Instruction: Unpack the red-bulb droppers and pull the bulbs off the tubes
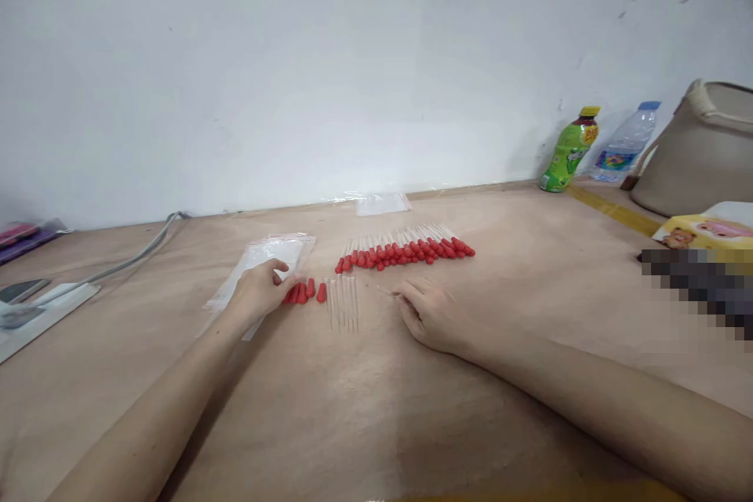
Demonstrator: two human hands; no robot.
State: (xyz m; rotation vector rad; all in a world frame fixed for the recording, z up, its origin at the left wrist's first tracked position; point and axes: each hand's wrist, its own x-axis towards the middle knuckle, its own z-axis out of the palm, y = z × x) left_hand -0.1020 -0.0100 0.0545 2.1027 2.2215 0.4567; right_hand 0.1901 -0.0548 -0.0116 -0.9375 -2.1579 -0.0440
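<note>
My left hand (262, 286) is over a small group of red rubber bulbs (302, 294), its thumb near them and a gap showing between thumb and curled index finger. I see nothing held in it, though its lower fingers are hidden. A thin clear dropper tube (385, 292) sticks out leftward from the pinched fingertips of my right hand (432, 314). Between the hands, several bare clear tubes (344, 302) lie side by side. Behind them is a row of droppers (405, 249), red bulbs toward me and clear tubes pointing to the wall.
Clear plastic bags (252, 255) lie under and behind my left hand; another bag (382, 205) is by the wall. A green bottle (569, 150), a water bottle (624, 145), a beige bag (697, 149) and a yellow pack (711, 231) stand right. A grey cable (141, 253) runs left.
</note>
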